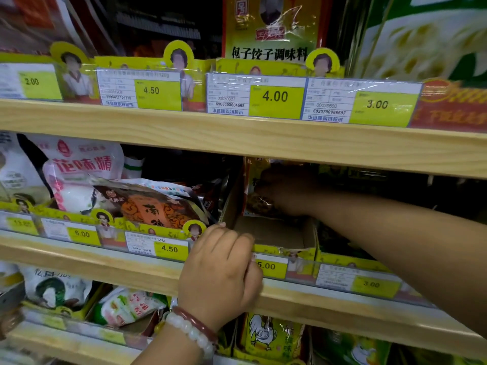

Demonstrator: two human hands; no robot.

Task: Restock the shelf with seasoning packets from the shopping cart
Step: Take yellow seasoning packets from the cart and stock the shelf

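Note:
My right hand (286,191) reaches deep into the middle shelf and grips a red and yellow seasoning packet (254,180), held upright at the back of an open cardboard display box (276,233). My left hand (221,267) rests on the front edge of the middle wooden shelf (131,270). Its fingers curl over the left front corner of that box, beside the 5.00 price tag (268,266). The shopping cart is out of view.
An orange-printed packet (155,206) and white pink-lettered bags (81,175) lie left of the box. The upper shelf (237,138) hangs low over my right hand. Yellow chicken-printed packets (268,335) sit on the shelf below. Price labels line every shelf edge.

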